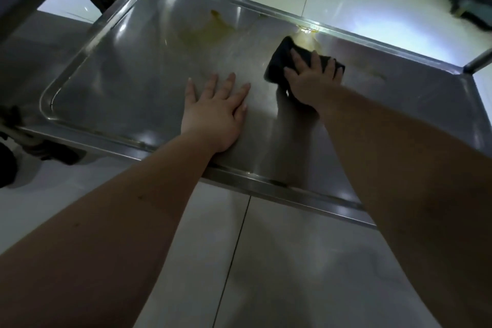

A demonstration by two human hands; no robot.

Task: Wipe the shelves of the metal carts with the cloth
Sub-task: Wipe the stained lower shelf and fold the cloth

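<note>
The shiny steel shelf (119, 82) has a raised rim and rounded corners. The left hand (213, 114) lies flat on it, fingers spread. The right hand (311, 80) presses with straight fingers on the dark, crumpled cloth (279, 61) near the far rim, beside yellowish smears (207, 32).

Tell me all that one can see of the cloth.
The cloth is dark, nearly black, soft-looking and bunched into a pad. It lies on the metal shelf, close to its far rim, beside a yellowish stain. The right hand presses on it with spread fingers, covering its near part.
</note>
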